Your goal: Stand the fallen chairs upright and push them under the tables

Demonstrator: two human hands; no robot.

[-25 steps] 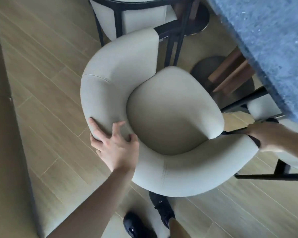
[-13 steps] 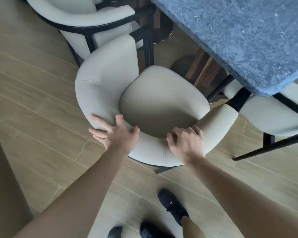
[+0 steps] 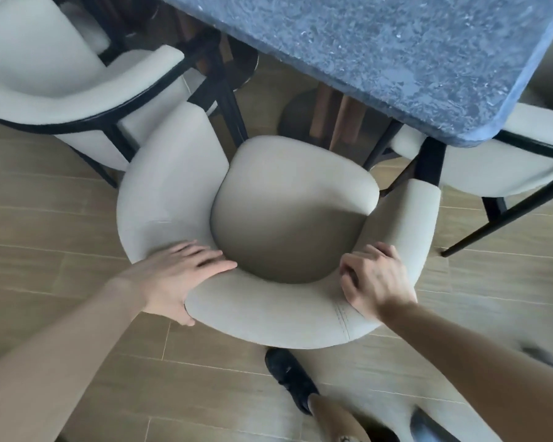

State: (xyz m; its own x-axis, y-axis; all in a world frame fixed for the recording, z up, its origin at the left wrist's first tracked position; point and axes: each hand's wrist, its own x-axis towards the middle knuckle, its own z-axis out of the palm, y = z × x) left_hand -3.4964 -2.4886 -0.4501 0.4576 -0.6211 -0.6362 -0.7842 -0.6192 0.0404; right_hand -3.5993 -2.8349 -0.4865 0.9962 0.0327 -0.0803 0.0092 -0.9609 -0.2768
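A cream upholstered chair point(image 3: 288, 215) with a curved backrest and black legs stands upright on the wooden floor, its seat front facing the corner of the blue speckled table point(image 3: 393, 55). My left hand point(image 3: 176, 275) grips the left part of the curved backrest, fingers over the top and thumb on the outside. My right hand point(image 3: 374, 282) holds the right part of the backrest with curled fingers. The seat's front edge lies just short of the table's edge.
A second cream chair point(image 3: 61, 84) stands upright at the upper left, close to the held chair's left arm. A third cream chair point(image 3: 505, 167) sits at the right under the table corner. The table's round base point(image 3: 297, 116) and wooden post lie beyond the seat. My black shoe point(image 3: 291, 378) is behind the chair.
My right hand came off the chair's right arm end and took the backrest. The chair has turned square to the table and stands closer to it.
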